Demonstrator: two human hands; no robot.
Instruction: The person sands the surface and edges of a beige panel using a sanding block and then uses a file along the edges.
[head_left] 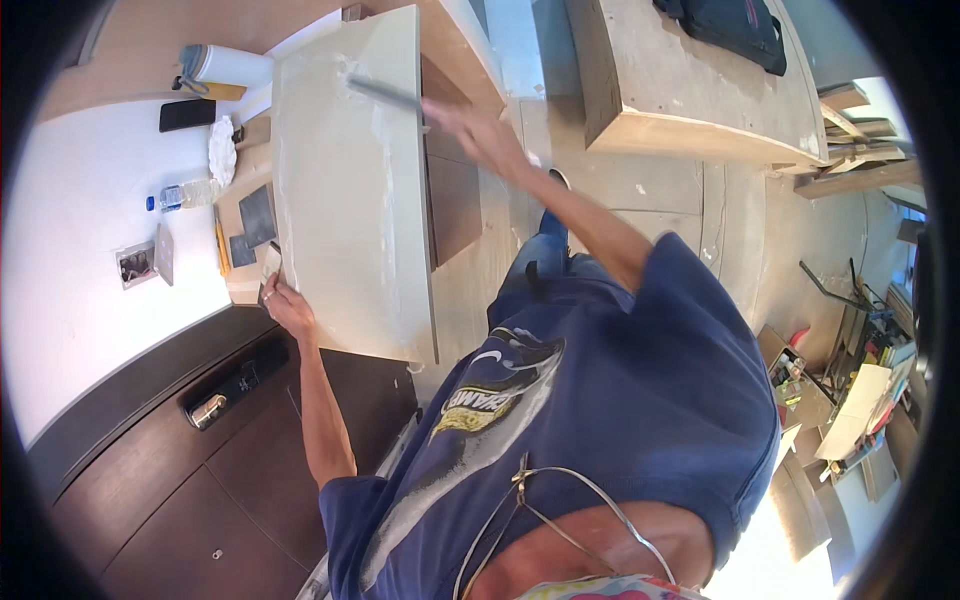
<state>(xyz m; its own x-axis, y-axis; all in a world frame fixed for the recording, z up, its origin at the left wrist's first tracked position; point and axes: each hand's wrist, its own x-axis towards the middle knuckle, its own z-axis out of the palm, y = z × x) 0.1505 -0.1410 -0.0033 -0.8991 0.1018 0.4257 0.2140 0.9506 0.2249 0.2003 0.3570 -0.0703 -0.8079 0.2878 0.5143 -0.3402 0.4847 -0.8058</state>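
Note:
A pale board point(345, 200) lies in front of me, with whitish smears along its long edges. My right hand point(478, 138) is over its right edge, closed round one end of a long, flat grey tool point(385, 95). That tool reaches across the board's far part; motion blurs it, and I cannot make out its exact kind. At the board's near left edge, my left hand point(288, 306) is closed round a small pale flat piece point(271, 262) with a dark edge. Beside it lie two dark flat sheets point(257, 215) on a wooden surface.
Along the left wall are a white bottle point(228, 66), a black phone point(187, 115), crumpled white plastic point(222, 150) and a clear bottle point(185, 195). An open wall socket box point(138, 266) is nearby. A wooden box point(700, 100) bearing a black bag point(735, 28) stands far right; timber offcuts point(855, 160) lie beyond.

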